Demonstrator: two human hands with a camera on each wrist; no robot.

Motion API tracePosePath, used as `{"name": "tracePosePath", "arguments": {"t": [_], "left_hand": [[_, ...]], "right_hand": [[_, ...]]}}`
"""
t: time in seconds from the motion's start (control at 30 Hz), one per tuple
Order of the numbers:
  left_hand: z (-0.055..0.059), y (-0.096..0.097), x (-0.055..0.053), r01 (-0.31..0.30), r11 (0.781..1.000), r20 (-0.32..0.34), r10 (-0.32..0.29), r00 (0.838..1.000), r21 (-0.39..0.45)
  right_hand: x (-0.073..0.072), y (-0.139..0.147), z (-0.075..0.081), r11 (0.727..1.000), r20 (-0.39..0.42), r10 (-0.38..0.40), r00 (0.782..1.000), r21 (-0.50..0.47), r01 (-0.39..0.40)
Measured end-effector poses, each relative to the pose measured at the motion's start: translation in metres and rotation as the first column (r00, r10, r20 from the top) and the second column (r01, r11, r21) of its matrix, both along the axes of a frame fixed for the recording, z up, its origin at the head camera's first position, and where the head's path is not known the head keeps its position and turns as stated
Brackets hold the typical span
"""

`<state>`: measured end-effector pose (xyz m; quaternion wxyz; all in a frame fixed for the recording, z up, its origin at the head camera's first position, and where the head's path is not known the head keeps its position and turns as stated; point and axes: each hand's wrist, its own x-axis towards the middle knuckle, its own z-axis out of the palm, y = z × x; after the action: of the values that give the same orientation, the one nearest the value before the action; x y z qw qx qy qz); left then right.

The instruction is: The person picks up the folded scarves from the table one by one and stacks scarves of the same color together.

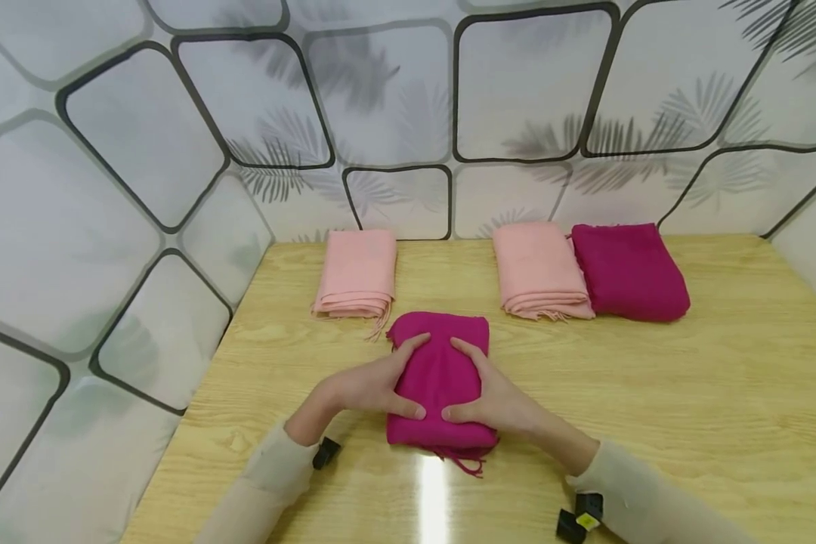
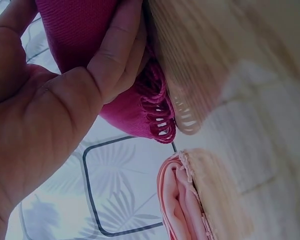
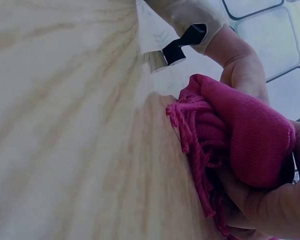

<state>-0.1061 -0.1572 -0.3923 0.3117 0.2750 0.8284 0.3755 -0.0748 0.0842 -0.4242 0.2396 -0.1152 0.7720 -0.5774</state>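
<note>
A folded magenta scarf with fringe lies near the middle of the table in the head view. My left hand grips its left side, thumb on top. The right hand holds the opposite side in the same way. In the left wrist view, fingers of the left hand curl under the scarf beside its looped fringe. From the right wrist, fingers of the right hand reach beneath the folded edge of the scarf, and loose tassels hang against the tabletop.
At the back left of the wooden table lies a folded pink scarf. Another pink scarf and a second magenta scarf sit side by side at the back right. Patterned fabric stands behind the table.
</note>
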Motion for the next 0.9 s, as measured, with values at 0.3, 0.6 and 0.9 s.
{"name": "tracePosePath", "arguments": {"t": [0.3, 0.6, 0.9], "left_hand": [[-0.003, 0.004, 0.003, 0.038, 0.997, -0.067, -0.043, 0.997, -0.073], [0.002, 0.002, 0.005, 0.057, 0.988, -0.092, -0.071, 0.993, -0.145], [0.001, 0.000, 0.012, 0.021, 0.953, -0.169, -0.075, 0.983, -0.302]], "right_hand": [[0.003, 0.005, -0.003, 0.999, -0.023, 0.017, 1.000, 0.042, -0.016], [0.004, 0.006, -0.006, 0.998, 0.008, 0.067, 0.998, 0.018, -0.067], [0.004, 0.009, -0.006, 0.986, -0.066, 0.150, 0.987, 0.077, -0.145]]}}
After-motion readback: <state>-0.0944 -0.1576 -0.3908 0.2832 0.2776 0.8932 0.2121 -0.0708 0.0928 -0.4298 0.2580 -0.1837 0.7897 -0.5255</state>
